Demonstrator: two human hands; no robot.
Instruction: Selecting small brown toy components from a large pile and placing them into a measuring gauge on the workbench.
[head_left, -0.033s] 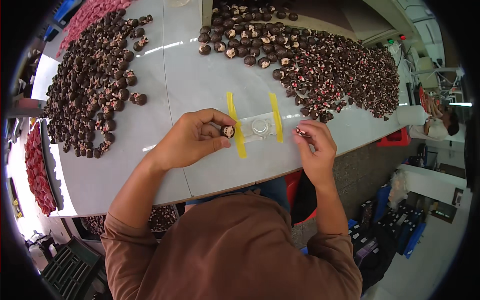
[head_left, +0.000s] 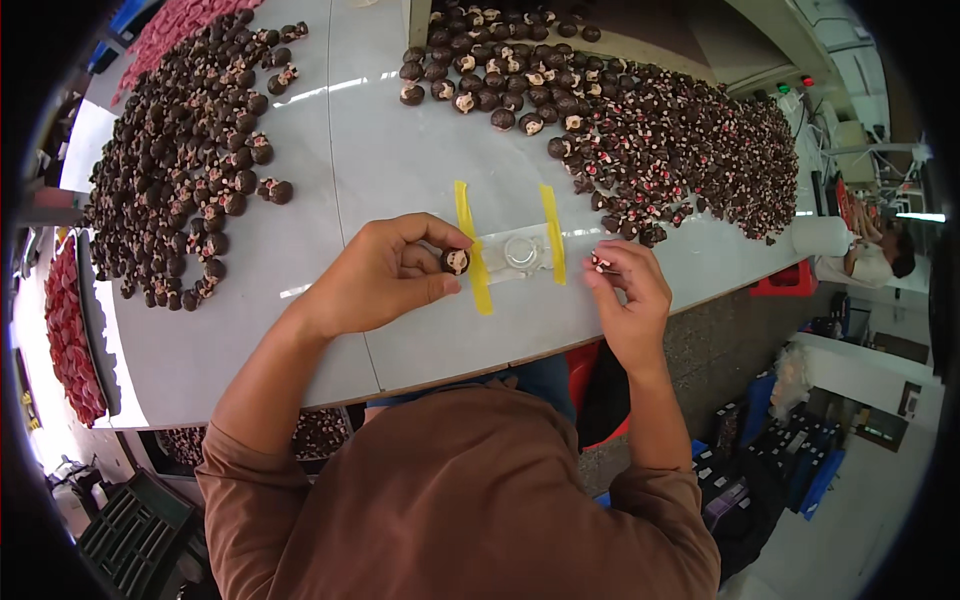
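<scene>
Between the thumb and fingers of my left hand (head_left: 385,278) is a small dark brown doll head (head_left: 456,261) with a pale face, turned upward. My right hand (head_left: 634,290) pinches a small dark piece with white and red bits (head_left: 601,263); its exact shape is too small to make out. On the table between both hands lies a clear round dish (head_left: 521,253) on a whitish strip. Yellow tape (head_left: 553,235) holds the strip down at either end. Neither hand touches the dish.
Many brown doll heads (head_left: 180,170) spread over the left of the grey table (head_left: 400,180), with more heads (head_left: 500,80) at the back. A heap of small dark, white and red pieces (head_left: 690,150) lies back right. Pink pieces (head_left: 185,35) sit far left. A person (head_left: 880,255) is at far right.
</scene>
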